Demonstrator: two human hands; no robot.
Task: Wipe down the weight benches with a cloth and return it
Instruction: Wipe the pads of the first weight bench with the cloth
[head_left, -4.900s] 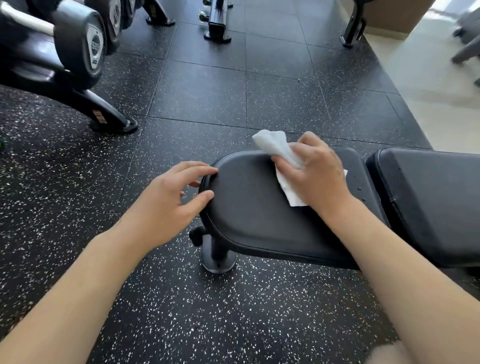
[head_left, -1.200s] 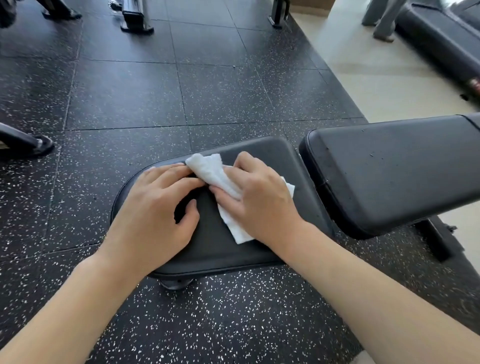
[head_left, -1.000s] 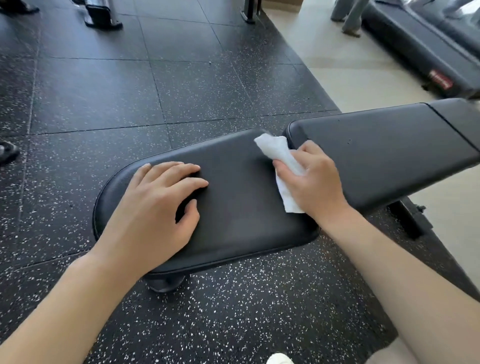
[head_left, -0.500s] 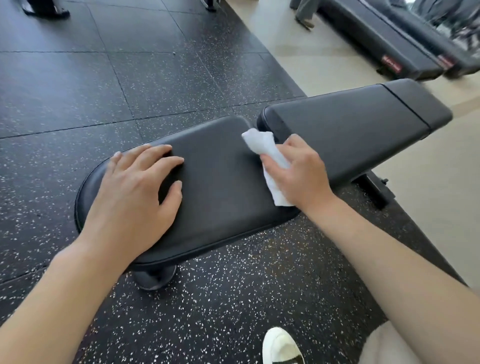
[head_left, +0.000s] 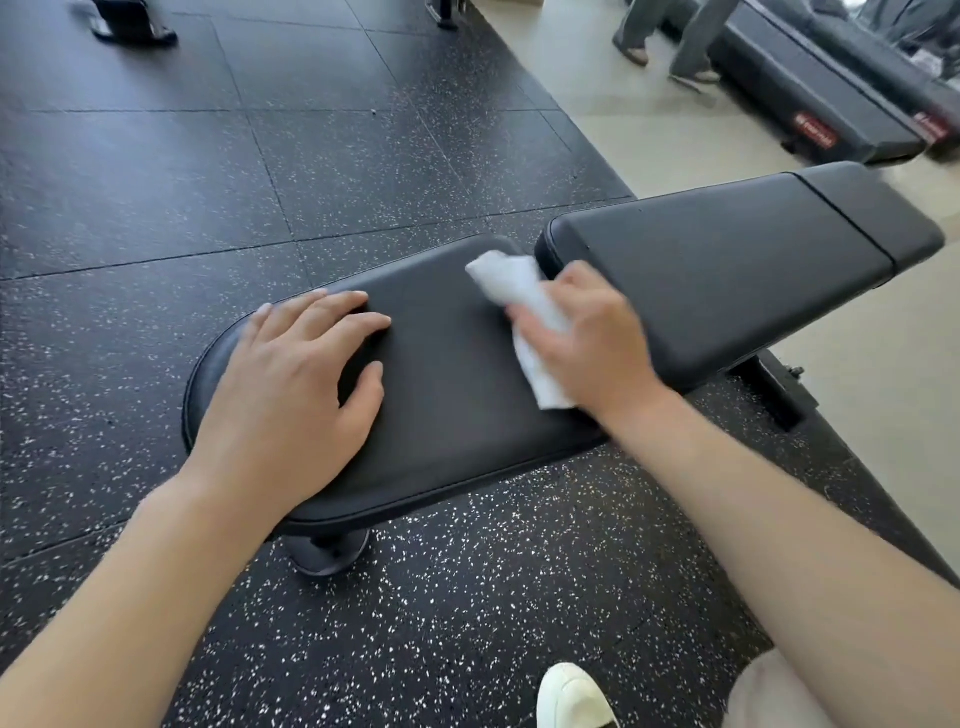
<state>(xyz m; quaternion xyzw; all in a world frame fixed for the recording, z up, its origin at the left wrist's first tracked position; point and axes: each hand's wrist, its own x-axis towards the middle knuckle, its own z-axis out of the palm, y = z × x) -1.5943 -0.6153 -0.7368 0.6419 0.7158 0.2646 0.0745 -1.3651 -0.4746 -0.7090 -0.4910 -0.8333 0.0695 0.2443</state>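
While left hand (head_left: 291, 384) lies flat on seat pad (head_left: 447, 395), right hand (head_left: 592, 343) grip pinching cloth (head_left: 511, 283).

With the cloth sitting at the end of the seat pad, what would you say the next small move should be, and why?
Probably slide the right hand and its cloth across the gap onto the back pad. The cloth is already at the seat pad's far end, beside the back pad, while the left hand rests flat, steadying the seat.
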